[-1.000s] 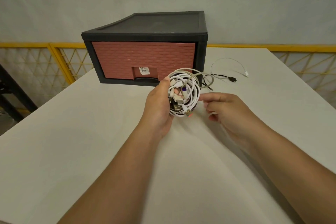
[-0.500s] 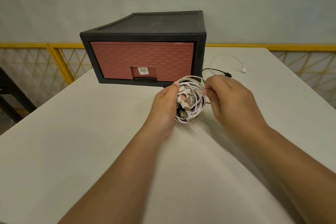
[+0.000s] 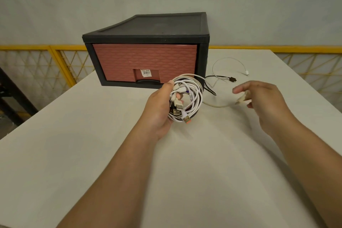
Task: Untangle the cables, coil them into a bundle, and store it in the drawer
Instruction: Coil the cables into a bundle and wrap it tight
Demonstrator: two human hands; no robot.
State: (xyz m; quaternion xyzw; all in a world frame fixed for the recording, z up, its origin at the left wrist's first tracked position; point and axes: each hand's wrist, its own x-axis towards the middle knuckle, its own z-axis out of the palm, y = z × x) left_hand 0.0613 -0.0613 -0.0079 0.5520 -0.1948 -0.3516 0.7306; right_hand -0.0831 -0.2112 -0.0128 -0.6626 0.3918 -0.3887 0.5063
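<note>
Coil (image 3: 187,98) upright, plugs hanging toward 6 o'clock, clenched in left hand (image 3: 159,109); loose beige end (image 3: 240,99) stretched toward 3 o'clock, pinched by right hand (image 3: 266,102), other fingers spread.

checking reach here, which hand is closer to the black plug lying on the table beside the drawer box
Right. The right hand is just in front of the black plug, slightly to its right. The left hand, holding the cable bundle, is farther off to the plug's left.
</note>
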